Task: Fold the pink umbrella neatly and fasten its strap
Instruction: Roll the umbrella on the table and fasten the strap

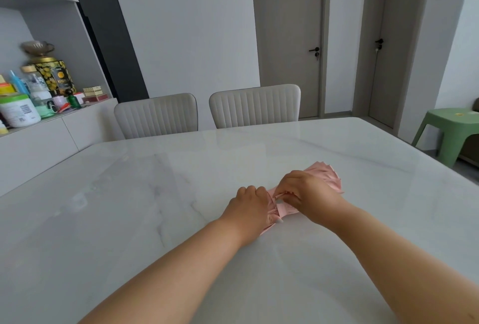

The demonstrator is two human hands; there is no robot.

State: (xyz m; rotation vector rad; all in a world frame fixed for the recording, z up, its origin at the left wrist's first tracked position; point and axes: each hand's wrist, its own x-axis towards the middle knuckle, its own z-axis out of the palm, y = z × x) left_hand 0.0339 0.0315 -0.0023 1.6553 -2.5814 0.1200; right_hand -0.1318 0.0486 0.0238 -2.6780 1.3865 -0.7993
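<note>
A pink umbrella [328,174], folded into a bundle, lies on the white marble table [155,207], running from near left to far right. My left hand [250,211] grips its near end, fingers curled round the fabric. My right hand [304,191] sits over the middle and pinches a thin pink strap [281,196] between thumb and fingers. The pleated far end of the canopy fans out beyond my right hand. Most of the umbrella's middle is hidden under my hands.
Two light upholstered chairs [255,105] stand at the table's far side. A sideboard [39,142] at the left holds jars, bottles and a tin. A green plastic stool [451,126] stands to the right, with two closed doors behind.
</note>
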